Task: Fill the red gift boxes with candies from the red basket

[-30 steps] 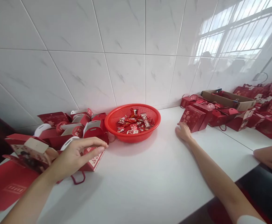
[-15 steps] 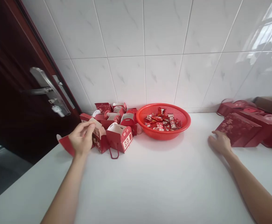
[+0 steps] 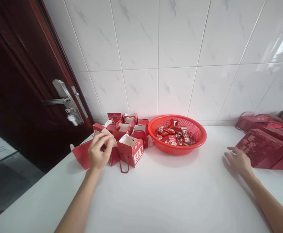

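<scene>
My left hand (image 3: pixel 100 150) is closed in a pinch at the upper edge of a small red paper box (image 3: pixel 114 157), whose near side is partly hidden behind the fingers. Beside it stands an open red box (image 3: pixel 131 150) with a pale inside, white lettering and a cord handle. Several similar small boxes (image 3: pixel 125 128) are crowded behind. On the right, my right hand (image 3: pixel 239 160) has its fingers spread just over the table, close to the left side of a larger red gift box (image 3: pixel 260 145) and holding nothing.
A red plastic basket (image 3: pixel 177 150) with several wrapped candies (image 3: pixel 172 138) stands against the tiled wall. More red boxes (image 3: pixel 255 121) are heaped at the right back. A dark door (image 3: pixel 34 81) with a metal handle borders the white table (image 3: pixel 175 194) on the left.
The view has shifted, so everything appears further right and lower. My left hand has moved slightly right over the small boxes. My right hand stays beside the larger box, its fingers more spread.
</scene>
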A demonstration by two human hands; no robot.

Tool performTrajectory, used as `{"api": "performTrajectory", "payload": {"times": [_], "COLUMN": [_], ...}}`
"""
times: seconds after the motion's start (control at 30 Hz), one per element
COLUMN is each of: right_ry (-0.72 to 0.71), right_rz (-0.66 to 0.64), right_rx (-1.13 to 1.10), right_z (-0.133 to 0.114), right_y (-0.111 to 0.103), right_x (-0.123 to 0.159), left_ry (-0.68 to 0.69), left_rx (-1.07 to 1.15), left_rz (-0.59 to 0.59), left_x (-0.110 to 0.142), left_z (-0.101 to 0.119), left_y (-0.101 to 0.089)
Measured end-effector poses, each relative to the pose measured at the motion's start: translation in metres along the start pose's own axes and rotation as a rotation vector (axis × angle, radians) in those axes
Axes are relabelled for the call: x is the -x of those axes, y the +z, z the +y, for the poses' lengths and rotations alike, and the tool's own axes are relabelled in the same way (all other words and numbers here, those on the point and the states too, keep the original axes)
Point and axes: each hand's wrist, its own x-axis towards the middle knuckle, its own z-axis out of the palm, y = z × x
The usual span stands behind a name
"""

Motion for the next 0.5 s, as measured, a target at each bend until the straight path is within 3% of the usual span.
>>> {"api": "performTrajectory", "payload": {"times": [0.33, 0.5], "right_ry": [0.122, 0.06], "right_rz": [-0.087, -0.073], "right_rx": [-0.114, -0.154], "right_z": [-0.032, -0.032], "right_y": [-0.009, -0.012], "right_x": [0.007, 0.008], "left_ry": [0.184, 0.236], "left_rx": [-0.041, -0.013], "left_rz": [-0.217, -0.315], "left_x": [0.012, 0.02], "left_z": [0.013, 0.025], "left_y": [0.013, 0.014]}}
